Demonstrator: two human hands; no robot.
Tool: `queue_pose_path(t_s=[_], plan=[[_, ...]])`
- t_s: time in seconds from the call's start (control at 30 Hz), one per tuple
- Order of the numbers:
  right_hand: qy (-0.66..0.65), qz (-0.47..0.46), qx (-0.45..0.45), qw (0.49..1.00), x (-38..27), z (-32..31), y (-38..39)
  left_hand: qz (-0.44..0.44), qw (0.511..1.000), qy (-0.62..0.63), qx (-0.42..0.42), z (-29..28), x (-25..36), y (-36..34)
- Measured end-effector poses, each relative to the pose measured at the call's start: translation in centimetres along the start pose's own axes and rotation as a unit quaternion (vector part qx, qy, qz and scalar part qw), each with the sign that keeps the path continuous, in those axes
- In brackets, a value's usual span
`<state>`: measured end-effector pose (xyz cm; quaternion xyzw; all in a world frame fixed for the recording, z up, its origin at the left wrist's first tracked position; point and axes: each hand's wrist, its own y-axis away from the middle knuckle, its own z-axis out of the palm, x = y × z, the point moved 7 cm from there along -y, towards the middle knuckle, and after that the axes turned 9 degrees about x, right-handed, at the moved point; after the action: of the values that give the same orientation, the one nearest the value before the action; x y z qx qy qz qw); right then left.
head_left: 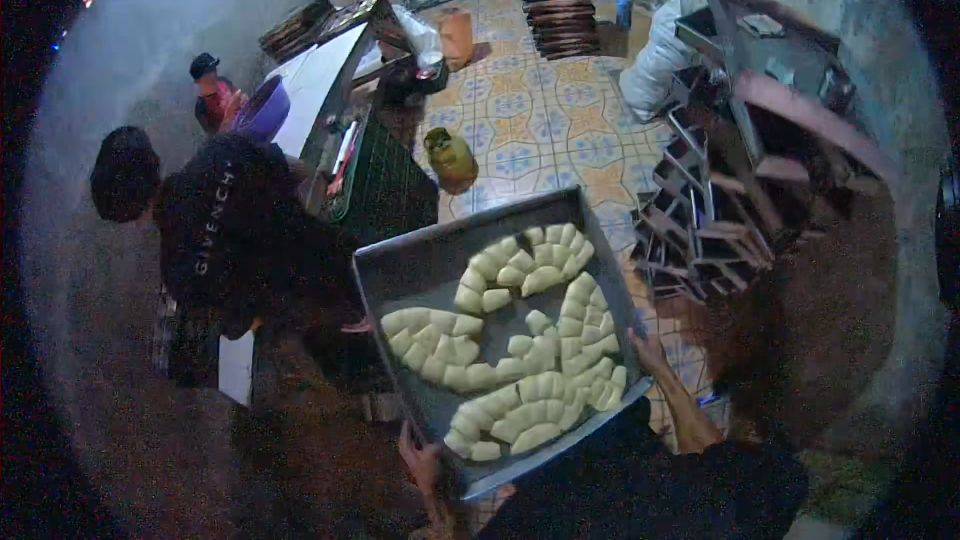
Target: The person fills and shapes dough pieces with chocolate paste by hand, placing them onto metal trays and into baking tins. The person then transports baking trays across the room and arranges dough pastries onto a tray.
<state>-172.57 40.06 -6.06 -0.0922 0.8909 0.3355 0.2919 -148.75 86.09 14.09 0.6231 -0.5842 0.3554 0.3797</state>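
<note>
Baking tray [400,270] crowded by co-worker [230,240], racks [720,210].

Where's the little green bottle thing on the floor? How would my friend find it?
Start at the big grey baking tray full of pale dough pieces, held by the left hand and right hand. Look just past its far edge to the patterned tile floor. There stands a small, round yellow-green gas cylinder, the only green rounded thing on the tiles.
</note>
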Motion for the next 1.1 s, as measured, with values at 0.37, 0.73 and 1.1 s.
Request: queue_pose_path(t_s=[0.37, 0.73, 1.1], plan=[[-0.069, 0.072, 0.207, 0.973, -0.3, -0.4, -12.3, 0.107, 0.968, 0.017, -0.226, 21.4, 11.8, -18.8], [-0.057, 0.116, 0.243, 0.961, -7.8, -12.3, -34.7, -0.025, 0.982, -0.026, -0.185, 41.7, 18.5, -34.9], [-0.042, -0.074, 0.258, 0.962, -28.6, -13.1, -56.4, 0.010, 0.995, 0.048, -0.087, 51.1, 16.6, -51.4]])
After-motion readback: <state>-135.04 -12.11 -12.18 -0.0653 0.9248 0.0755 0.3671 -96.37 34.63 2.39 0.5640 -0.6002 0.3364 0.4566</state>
